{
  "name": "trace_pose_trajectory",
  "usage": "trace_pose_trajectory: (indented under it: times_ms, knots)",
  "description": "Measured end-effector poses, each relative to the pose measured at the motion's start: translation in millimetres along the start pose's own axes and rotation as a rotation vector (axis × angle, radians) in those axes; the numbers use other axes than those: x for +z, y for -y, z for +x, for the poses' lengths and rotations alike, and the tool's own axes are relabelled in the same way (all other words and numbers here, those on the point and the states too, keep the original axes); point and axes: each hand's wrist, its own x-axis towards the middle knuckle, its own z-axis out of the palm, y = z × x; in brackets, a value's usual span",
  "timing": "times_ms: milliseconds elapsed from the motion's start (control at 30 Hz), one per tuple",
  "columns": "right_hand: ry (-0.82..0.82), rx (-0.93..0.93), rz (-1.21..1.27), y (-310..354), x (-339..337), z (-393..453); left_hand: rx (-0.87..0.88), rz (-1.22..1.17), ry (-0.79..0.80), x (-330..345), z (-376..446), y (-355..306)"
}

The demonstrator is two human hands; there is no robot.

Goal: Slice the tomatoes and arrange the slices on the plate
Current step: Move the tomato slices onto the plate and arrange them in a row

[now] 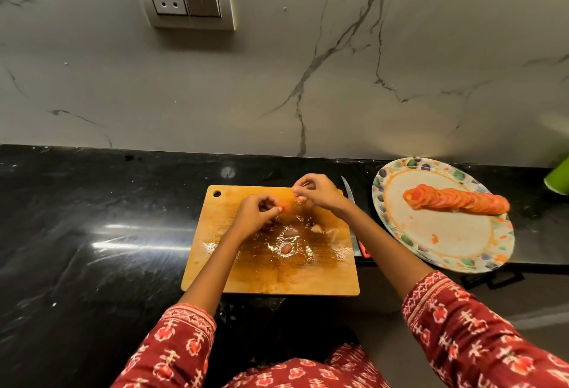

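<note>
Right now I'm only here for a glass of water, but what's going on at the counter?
A person is slicing tomatoes. Both hands are over the wet cutting board: the left hand pinches a small piece of tomato, and the right hand is curled beside it, though I can't tell whether it holds anything. The knife lies set down along the board's right edge. A row of overlapping slices already sits on the patterned plate to the right.
</note>
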Motion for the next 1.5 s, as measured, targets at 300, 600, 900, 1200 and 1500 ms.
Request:
trace_pose_trajectory:
  times_ms: [300,600,900,1200,1500]
  knots:
    - [0.016,0.019,-0.534,-16.5,11.6,19.5,-0.052,-0.018,-0.045,-9.1,-1.0,6.3]
    - [0.064,0.023,-0.446,-10.6,4.4,17.7,-0.077,-0.050,-0.053,-8.8,-2.5,4.3]
    - [0.245,-0.072,-0.084,22.1,12.6,-3.7,-0.055,-0.104,-0.041,-0.6,-1.9,-0.6]
    - [0.184,-0.027,0.037,1.6,-25.1,-17.6,-0.057,-0.143,-0.026,18.3,9.8,-10.8]
    - [-0.094,0.069,-0.057,-56.1,-112.6,-46.3,0.060,-0.051,0.156,76.3,53.1,-42.1]
